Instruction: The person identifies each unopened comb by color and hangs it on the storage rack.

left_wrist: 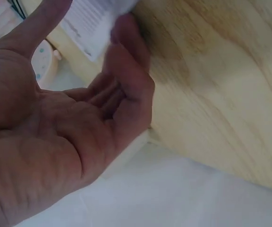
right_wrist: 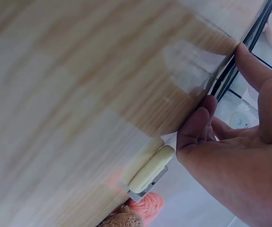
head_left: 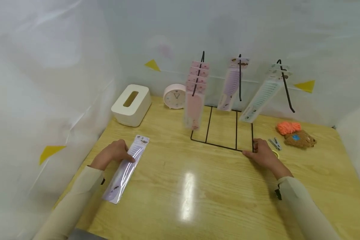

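My left hand (head_left: 115, 152) pinches a packaged purple comb (head_left: 124, 175) near its upper part, thumb on top and fingers at the left edge. In the left wrist view, those fingers are curled and only the white end of the package (left_wrist: 89, 30) shows. My right hand (head_left: 261, 154) holds the front right corner of a black wire rack (head_left: 223, 146), thumb at the front wire (right_wrist: 226, 78). From the rack's hooks hang several pink packages (head_left: 195, 106), a purple comb package (head_left: 230, 86) and pale green comb packages (head_left: 262, 96).
A white tissue box (head_left: 141, 108) and a round pink clock (head_left: 174, 96) stand at the back left. Right of the rack lie orange yarn (head_left: 288, 127), a brown furry item (head_left: 300, 140), a metal clip (head_left: 275, 144) and a yellow ring (head_left: 276, 154). Pale sheeting surrounds the wooden table (head_left: 222, 193).
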`<state>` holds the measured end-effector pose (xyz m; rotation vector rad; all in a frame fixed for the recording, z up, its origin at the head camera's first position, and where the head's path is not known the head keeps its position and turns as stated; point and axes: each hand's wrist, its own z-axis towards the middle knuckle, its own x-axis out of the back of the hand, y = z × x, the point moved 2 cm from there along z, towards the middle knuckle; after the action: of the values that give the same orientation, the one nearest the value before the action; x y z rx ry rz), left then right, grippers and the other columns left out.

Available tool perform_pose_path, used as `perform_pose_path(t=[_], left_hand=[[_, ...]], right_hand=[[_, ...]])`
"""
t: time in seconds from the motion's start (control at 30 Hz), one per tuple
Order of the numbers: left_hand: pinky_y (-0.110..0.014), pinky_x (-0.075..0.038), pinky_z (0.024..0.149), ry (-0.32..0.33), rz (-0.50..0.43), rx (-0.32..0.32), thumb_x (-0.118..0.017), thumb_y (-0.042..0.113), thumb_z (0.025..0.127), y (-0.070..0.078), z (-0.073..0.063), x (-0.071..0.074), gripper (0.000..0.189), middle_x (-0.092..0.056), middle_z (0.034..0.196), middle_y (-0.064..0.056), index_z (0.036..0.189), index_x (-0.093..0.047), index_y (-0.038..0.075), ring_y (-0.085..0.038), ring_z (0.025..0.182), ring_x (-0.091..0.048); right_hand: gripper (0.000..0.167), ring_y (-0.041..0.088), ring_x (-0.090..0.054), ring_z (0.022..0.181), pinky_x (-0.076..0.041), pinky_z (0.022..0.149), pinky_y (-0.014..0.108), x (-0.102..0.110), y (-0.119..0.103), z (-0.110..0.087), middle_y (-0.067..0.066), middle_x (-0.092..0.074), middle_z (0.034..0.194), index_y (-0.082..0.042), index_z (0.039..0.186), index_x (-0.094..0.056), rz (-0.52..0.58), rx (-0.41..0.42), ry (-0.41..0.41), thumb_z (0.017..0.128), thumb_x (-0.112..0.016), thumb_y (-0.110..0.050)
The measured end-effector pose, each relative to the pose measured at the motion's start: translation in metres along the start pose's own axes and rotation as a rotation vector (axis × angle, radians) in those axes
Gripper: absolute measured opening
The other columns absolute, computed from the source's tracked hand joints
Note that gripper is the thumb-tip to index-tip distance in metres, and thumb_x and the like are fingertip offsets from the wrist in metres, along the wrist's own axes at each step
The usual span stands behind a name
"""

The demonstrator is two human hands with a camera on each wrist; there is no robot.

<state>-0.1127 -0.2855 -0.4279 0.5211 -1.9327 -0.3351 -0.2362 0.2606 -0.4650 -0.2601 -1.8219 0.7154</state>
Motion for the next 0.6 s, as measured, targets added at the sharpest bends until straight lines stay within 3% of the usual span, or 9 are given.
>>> perform_pose_path(t=[0.07,0.13,0.23,0.33,0.47,0.6], left_hand=[[-0.022,-0.030,0.049,-0.057,-0.034,-0.056,-0.087,0.025,0.076,0.000,0.005,0.001,0.046,-0.037,0.051,0.007,0.054,-0.048,0.013,-0.008,0.049,-0.036],[-0.021,-0.029,0.048,-0.145,-0.125,-0.103,-0.084,0.023,0.081,0.003,0.009,-0.002,0.042,-0.039,0.050,0.008,0.056,-0.051,0.013,-0.006,0.048,-0.035],[-0.020,-0.040,0.050,-0.315,-0.320,-0.169,-0.076,0.018,0.090,0.013,0.014,-0.013,0.023,-0.060,0.062,0.001,0.076,-0.067,0.002,-0.006,0.053,-0.050],[-0.022,-0.043,0.054,-0.417,-0.430,-0.220,-0.071,0.017,0.094,0.030,0.019,-0.030,0.019,-0.062,0.070,-0.002,0.092,-0.068,-0.002,-0.009,0.059,-0.052],[-0.023,-0.042,0.056,-0.434,-0.431,-0.344,-0.070,0.018,0.095,0.069,0.025,-0.048,0.015,-0.057,0.067,0.000,0.096,-0.068,0.003,-0.009,0.061,-0.051],[-0.025,-0.048,0.058,-0.415,-0.457,-0.461,-0.070,0.016,0.095,0.121,0.029,-0.058,0.019,-0.069,0.077,-0.003,0.107,-0.069,0.002,-0.009,0.066,-0.060]], right_hand=[[0.087,0.039,-0.045,0.098,-0.043,0.082,0.055,0.000,0.002,0.000,0.031,-0.043,0.114,0.023,0.145,-0.020,0.000,0.003,-0.002,0.098,-0.065,-0.035],[0.087,0.037,-0.043,0.096,-0.042,0.080,0.054,0.001,0.003,0.000,0.030,-0.043,0.112,0.023,0.145,-0.019,0.005,0.008,-0.004,0.098,-0.065,-0.035],[0.087,0.036,-0.043,0.096,-0.042,0.079,0.052,0.001,0.005,-0.001,0.029,-0.043,0.112,0.022,0.145,-0.020,0.014,0.009,0.001,0.098,-0.065,-0.034],[0.087,0.035,-0.043,0.095,-0.042,0.078,0.051,0.002,0.007,-0.001,0.028,-0.043,0.111,0.022,0.145,-0.020,0.014,0.010,0.005,0.098,-0.066,-0.034],[0.086,0.034,-0.043,0.092,-0.041,0.078,0.049,0.003,0.007,0.000,0.026,-0.043,0.107,0.023,0.144,-0.021,0.017,0.027,0.016,0.097,-0.067,-0.032],[0.084,0.033,-0.042,0.090,-0.039,0.077,0.048,0.001,0.005,0.001,0.023,-0.043,0.103,0.024,0.143,-0.023,0.027,0.038,0.026,0.097,-0.068,-0.030]])
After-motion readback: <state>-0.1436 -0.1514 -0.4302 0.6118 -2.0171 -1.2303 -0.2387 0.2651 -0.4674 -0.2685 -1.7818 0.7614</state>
